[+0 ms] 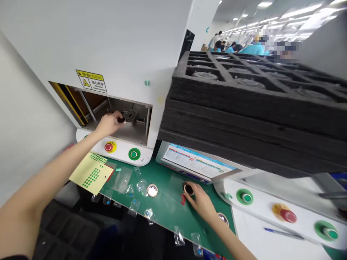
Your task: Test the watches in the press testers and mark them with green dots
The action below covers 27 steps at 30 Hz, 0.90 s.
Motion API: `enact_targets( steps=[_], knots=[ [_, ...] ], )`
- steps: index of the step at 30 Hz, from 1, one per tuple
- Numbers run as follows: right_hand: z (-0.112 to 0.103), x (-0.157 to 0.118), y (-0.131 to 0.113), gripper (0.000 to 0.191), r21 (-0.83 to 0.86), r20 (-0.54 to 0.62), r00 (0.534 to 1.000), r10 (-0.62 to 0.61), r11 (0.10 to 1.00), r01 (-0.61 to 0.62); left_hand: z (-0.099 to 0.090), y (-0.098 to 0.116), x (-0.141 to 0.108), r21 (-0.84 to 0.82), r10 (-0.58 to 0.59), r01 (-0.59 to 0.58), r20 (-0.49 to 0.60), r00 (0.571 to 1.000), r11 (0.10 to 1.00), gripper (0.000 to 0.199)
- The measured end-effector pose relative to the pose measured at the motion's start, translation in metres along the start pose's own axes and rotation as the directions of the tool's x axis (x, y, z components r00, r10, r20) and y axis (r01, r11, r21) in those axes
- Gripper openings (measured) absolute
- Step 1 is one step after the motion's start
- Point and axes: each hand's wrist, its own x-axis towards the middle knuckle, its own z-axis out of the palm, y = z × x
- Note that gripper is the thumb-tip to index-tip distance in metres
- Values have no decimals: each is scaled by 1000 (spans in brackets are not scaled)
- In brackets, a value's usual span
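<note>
My left hand [110,122] reaches into the opening of a white machine [121,65], its fingers closed on a small dark round part [120,119]. Just right of that part is a metal fixture [129,115] inside the opening. My right hand [199,200] is over the green mat [165,206], thumb and fingers around a dark disc with a copper-coloured rim [188,189]. Another round part [152,190] lies on the mat between my hands, and one more [223,219] is partly hidden by my right forearm.
Stacked black foam trays [244,119] overhang a screen [197,160] at right. Red and green buttons [133,154] line the machine fronts. Yellow sticker sheets [93,175], clear film pieces [134,206] and a pen [283,233] lie around. People [253,48] sit in the background.
</note>
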Motion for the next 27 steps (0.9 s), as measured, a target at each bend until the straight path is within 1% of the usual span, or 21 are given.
enact_targets(
  steps=[2, 4, 6, 9, 12, 17, 20, 23, 27],
  knots=[
    [2, 0, 1, 27, -23, -15, 1000, 8, 1000, -9, 5, -16, 34, 4, -56, 56, 5, 998, 998, 24],
    [4, -2, 1, 29, -48, -45, 999, 29, 998, -31, 14, -26, 62, 10, -85, 85, 38, 996, 996, 23],
    [5, -5, 3, 30, -68, -80, 995, 54, 996, -59, 24, -33, 82, 20, -96, 94, 90, 991, 995, 20],
    [6, -10, 5, 27, -81, -114, 990, 84, 992, -94, 36, -39, 100, 37, -106, 101, 180, 978, 994, 17],
    [7, -13, 7, 28, -80, -121, 987, 106, 990, -116, 43, -42, 109, 47, -114, 106, 255, 960, 993, 19],
    [9, -10, 9, 32, -64, -105, 983, 150, 985, -157, 42, -42, 115, 4, -88, 92, 337, 938, 996, 31],
    [10, -7, 10, 33, -48, -78, 985, 155, 986, -159, 42, -43, 118, -64, -67, 96, 353, 933, 993, 32],
    [10, -4, 9, 37, -34, -54, 989, 140, 989, -142, 44, -45, 120, -126, -75, 126, 351, 933, 984, 31],
    [8, -1, 6, 33, -15, -39, 993, 115, 993, -115, 43, -44, 122, -133, -78, 134, 366, 927, 982, 32]
  ],
)
